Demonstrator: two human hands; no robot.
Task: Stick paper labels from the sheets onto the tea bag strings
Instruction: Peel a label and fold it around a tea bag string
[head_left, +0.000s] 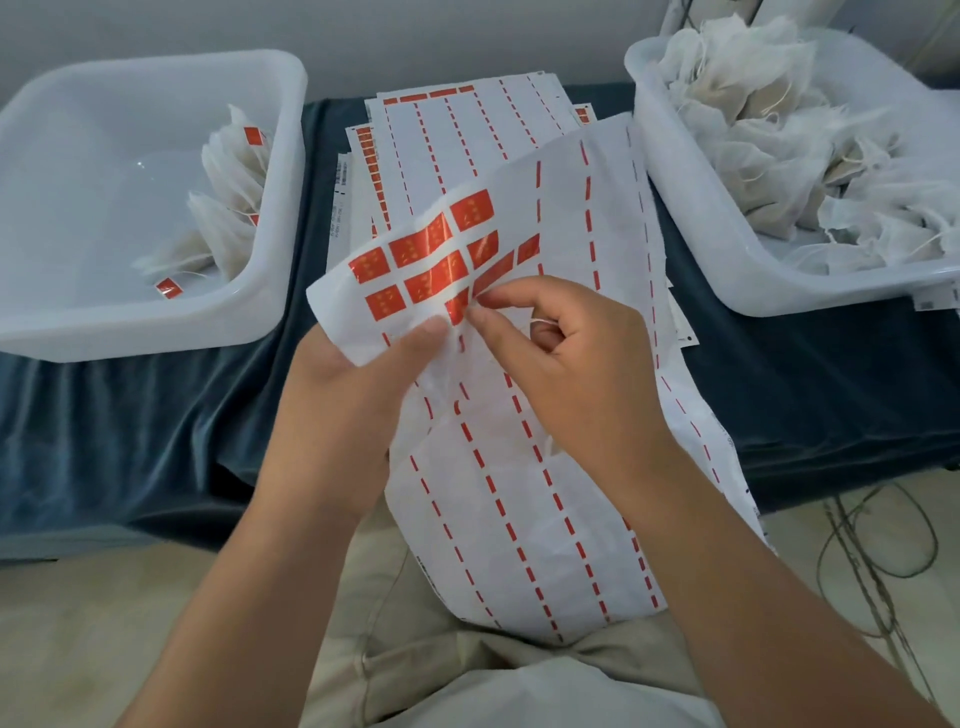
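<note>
**Item 1.** Label sheet (524, 499): white backing crossed by red dashed lines, mostly stripped. We hold it between our two hands. Its far corner curls upward and its long end drapes below our wrists onto our lap (415, 654).

**Item 2.** Remaining labels (415, 249): a small block of glossy red rectangles with gold print, just beyond the fingertips of both hands.

**Item 3.** Left hand (358, 374): grips the sheet's left edge, thumb pressed on top, fingers tucked beneath.

**Item 4.** Right hand (566, 364): thumb and forefinger close in a pinch on the edge of one label (458, 307) in the nearest row, the other fingers curled in. A thin white thread (543, 323) loops inside that curl. We cannot tell what it leads to.

**Item 5.** Stack of sheets (467, 130): lies flat beyond both hands, the top sheet nearly stripped.

**Item 6.** Left tub (156, 322): white plastic, well out to the left of the left hand. It holds a few tagged tea bags (228, 208) leaning at its nearer wall, red labels showing.

**Item 7.** Right tub (779, 291): white plastic, right of and beyond the right hand, piled with heaped tea bags (769, 135) of white mesh and loose strings.

**Item 8.** Worktop (130, 415): draped in dark blue cloth, under both tubs and the stack.

**Item 9.** Cables (883, 545): on the pale floor, right of the right forearm.
</note>
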